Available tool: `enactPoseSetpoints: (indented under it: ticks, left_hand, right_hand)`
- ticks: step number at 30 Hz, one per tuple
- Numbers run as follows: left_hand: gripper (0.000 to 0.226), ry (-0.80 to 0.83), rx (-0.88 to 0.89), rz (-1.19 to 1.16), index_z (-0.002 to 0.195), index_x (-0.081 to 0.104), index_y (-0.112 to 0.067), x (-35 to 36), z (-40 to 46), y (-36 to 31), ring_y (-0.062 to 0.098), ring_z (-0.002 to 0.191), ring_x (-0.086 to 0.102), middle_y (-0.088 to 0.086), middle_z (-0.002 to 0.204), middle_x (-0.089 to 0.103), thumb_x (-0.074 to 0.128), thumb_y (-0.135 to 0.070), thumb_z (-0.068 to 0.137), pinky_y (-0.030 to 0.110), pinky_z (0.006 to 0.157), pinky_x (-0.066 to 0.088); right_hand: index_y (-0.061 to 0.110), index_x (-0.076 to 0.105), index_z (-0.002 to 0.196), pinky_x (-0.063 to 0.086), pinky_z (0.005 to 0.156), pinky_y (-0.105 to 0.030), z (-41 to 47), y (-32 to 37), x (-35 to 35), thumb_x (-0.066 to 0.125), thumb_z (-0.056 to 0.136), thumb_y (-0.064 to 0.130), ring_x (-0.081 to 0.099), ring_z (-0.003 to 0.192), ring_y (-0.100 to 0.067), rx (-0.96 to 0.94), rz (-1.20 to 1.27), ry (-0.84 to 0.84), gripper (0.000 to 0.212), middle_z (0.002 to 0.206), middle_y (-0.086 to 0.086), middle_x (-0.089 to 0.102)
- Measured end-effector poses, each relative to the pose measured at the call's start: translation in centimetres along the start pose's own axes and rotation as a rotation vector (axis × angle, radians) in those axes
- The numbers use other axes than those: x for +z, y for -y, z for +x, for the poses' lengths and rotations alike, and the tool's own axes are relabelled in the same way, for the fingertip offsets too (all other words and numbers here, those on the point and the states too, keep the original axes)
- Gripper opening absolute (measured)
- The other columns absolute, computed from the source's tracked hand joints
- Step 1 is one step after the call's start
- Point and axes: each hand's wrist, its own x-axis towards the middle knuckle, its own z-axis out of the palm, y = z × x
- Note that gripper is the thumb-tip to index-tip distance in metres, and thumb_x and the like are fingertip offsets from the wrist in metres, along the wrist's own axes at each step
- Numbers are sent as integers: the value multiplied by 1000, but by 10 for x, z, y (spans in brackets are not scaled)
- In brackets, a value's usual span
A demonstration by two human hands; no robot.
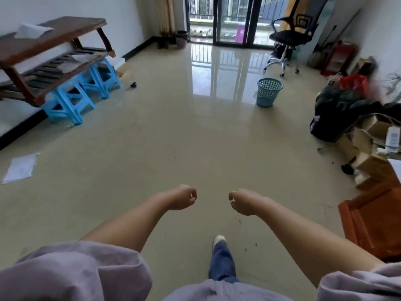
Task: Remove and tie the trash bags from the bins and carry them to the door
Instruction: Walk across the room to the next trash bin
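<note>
A teal mesh bin (269, 91) stands on the floor ahead and to the right, with no bag visible in it. A dark bin (181, 39) sits far off beside the glass balcony door (230, 20). A heap of black bags (338, 114) lies at the right, with a red bag (353, 82) behind it. My left hand (182, 197) and my right hand (243, 202) hang in front of me over bare floor, both curled into loose fists with nothing in them.
A wooden bench (54, 53) rests on blue plastic stools (71, 105) at the left wall. A black office chair (290, 35) stands near the door. Cardboard boxes (366, 148) and an orange-red cabinet (373, 218) crowd the right side. A paper sheet (20, 168) lies at left.
</note>
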Motion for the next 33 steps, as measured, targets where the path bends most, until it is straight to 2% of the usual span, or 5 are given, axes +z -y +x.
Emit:
enactPoseSetpoints:
  ticks: [6, 14, 19, 23, 33]
  left_hand:
    - [28, -38, -70, -69, 110, 64, -8, -97, 135, 22, 31, 104, 58, 16, 119, 60, 43, -15, 93, 34, 92, 47]
    - [31, -44, -149, -66, 116, 62, -11, -217, 276, 69, 26, 112, 56, 10, 125, 61, 42, -17, 93, 27, 89, 42]
    - [32, -75, -128, -24, 117, 61, -14, -311, 385, 104, 27, 114, 56, 9, 127, 60, 42, -19, 93, 29, 91, 43]
    - [31, -65, -112, -9, 117, 61, -12, -390, 467, 124, 27, 114, 56, 10, 126, 59, 42, -18, 94, 29, 91, 43]
    - [31, -20, -93, 24, 119, 60, -12, -529, 678, 157, 27, 115, 55, 11, 126, 59, 42, -18, 94, 27, 91, 42]
  right_hand:
    - [14, 42, 133, 39, 101, -34, 148, -56, -113, 32, 98, 26, 48, 124, -29, -19, -39, 105, 38, 138, -10, 47]
    - [12, 44, 133, 42, 97, -36, 321, -69, -244, 34, 99, 27, 49, 123, -31, -169, -159, 62, 39, 136, -12, 48]
    - [12, 51, 127, 44, 95, -35, 441, -81, -327, 40, 96, 24, 54, 117, -30, -132, -85, 10, 35, 128, -12, 56]
    - [15, 41, 136, 41, 98, -35, 516, -99, -399, 34, 99, 27, 48, 124, -29, -119, -95, 5, 39, 137, -11, 48]
    - [14, 43, 135, 40, 100, -35, 713, -168, -522, 35, 98, 26, 48, 125, -30, -72, -40, 61, 40, 138, -13, 49]
